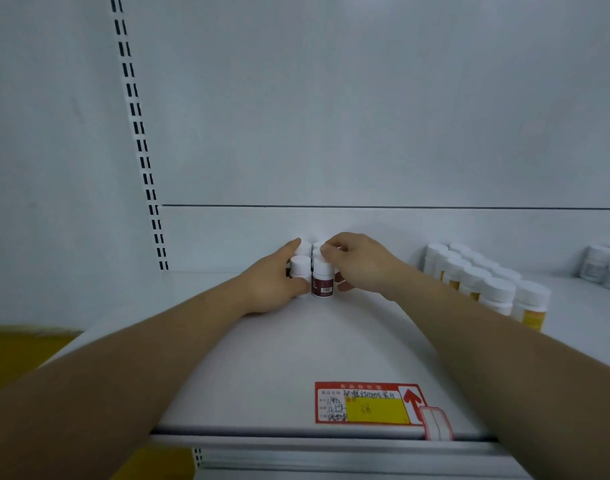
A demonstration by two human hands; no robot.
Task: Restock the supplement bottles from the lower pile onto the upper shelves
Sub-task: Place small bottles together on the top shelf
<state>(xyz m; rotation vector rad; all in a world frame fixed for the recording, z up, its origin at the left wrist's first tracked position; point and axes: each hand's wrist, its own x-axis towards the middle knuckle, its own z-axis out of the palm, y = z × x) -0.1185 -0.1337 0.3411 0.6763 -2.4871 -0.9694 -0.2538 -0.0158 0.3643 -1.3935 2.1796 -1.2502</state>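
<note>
Both bare arms reach across a white metal shelf [296,358] to a small cluster of white-capped supplement bottles with dark red labels [322,284] standing upright near the shelf's white back panel [365,133]. The left hand [275,282] cups the left side of the cluster, its fingers curled round the front-left white bottle [300,271]. The right hand [357,263] comes in from the right, its fingers [331,252] pinching the cap of the front dark red-labelled bottle. Further right on the same shelf stands a double row of white-capped bottles with yellow labels [483,282], well apart from the hands, and a few more white bottles [604,266] sit at the far right edge. A red and yellow price tag [365,403] lies at the shelf's front edge.
</note>
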